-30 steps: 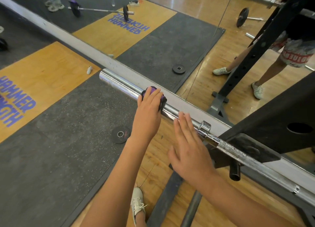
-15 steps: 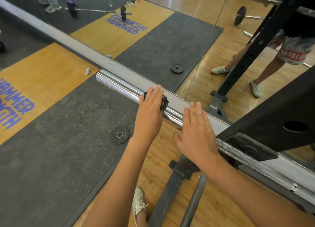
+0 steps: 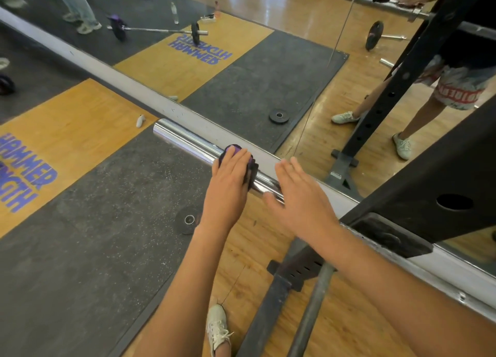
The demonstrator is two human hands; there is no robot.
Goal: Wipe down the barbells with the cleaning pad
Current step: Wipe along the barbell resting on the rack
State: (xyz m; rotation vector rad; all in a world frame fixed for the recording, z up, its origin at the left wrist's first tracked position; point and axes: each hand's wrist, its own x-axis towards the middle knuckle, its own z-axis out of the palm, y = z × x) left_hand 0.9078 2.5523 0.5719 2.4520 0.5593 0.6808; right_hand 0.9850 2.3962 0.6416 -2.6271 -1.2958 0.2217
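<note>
Left fingers [image 3: 237,158] wrapped over cleaning pad [image 3: 231,149] on barbell [image 3: 185,140], bare chrome to its end, right fingers [image 3: 292,170] straight, just beside

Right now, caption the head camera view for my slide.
Left hand holds a purple cleaning pad on the barbell's chrome sleeve; right hand lies flat over the sleeve beside it.

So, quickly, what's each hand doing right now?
Left hand: holding the purple cleaning pad on the chrome barbell sleeve, fingers curved over it.
Right hand: open, fingers straight, holding nothing.
</note>
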